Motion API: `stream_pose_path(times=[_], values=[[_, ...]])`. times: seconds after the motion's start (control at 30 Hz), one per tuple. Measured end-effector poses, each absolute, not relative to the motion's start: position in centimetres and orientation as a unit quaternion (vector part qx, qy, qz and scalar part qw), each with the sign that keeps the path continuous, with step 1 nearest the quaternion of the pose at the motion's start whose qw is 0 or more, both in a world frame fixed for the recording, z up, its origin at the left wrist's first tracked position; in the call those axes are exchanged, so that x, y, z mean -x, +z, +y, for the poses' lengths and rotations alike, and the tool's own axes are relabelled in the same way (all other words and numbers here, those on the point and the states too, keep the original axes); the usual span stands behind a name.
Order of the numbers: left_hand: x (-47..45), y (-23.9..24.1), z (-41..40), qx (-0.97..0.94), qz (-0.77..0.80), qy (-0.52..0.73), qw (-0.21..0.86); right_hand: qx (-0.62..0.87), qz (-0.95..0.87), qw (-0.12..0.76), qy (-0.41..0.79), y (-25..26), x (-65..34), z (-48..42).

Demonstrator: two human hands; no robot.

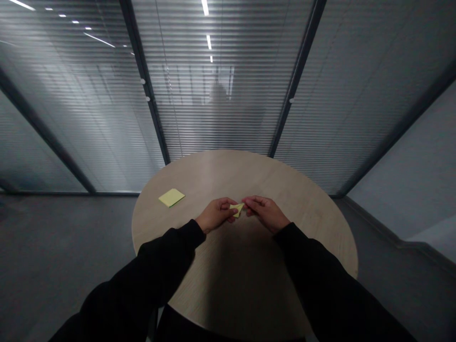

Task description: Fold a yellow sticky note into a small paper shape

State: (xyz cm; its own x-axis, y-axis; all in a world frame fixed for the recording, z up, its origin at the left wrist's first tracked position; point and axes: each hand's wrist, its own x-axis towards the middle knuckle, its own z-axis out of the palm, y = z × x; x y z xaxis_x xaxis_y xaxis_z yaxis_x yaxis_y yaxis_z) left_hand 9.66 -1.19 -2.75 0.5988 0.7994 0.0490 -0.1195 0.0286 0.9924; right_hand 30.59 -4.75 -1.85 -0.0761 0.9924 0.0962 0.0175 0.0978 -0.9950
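Head | left hand (215, 214) pinches small folded yellow paper (238, 210) | right hand (264, 212) pinches its tip, likely steadying both ends

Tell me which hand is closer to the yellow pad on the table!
Left. The left hand is to the right of the yellow pad; the right hand is farther right, past the left hand.

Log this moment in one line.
left hand: holds folded paper | right hand: pinches its tip | pad: on table, left side
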Motion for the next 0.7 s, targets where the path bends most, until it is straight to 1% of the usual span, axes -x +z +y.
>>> stream_pose_path(times=[0.17, 0.33, 0.53, 0.7], values=[[-9.66, -2.57, -1.39, -0.613, 0.283, 0.343, 0.653, 0.446, -0.575, 0.469, 0.501, -2.29, -30.69, -4.71], [-9.77, -2.37, -1.61, -0.628, 0.283, 0.330, 0.645, 0.457, -0.590, 0.470, 0.471, -2.44, -30.78, -4.62], [-9.60, -2.47, -1.39, -0.611, 0.284, 0.341, 0.656, 0.435, -0.591, 0.465, 0.495, -2.68, -31.04, -4.36], [-9.60, -2.46, -1.45, -0.623, 0.283, 0.332, 0.649, 0.443, -0.595, 0.464, 0.484, -2.85, -31.12, -4.32]])
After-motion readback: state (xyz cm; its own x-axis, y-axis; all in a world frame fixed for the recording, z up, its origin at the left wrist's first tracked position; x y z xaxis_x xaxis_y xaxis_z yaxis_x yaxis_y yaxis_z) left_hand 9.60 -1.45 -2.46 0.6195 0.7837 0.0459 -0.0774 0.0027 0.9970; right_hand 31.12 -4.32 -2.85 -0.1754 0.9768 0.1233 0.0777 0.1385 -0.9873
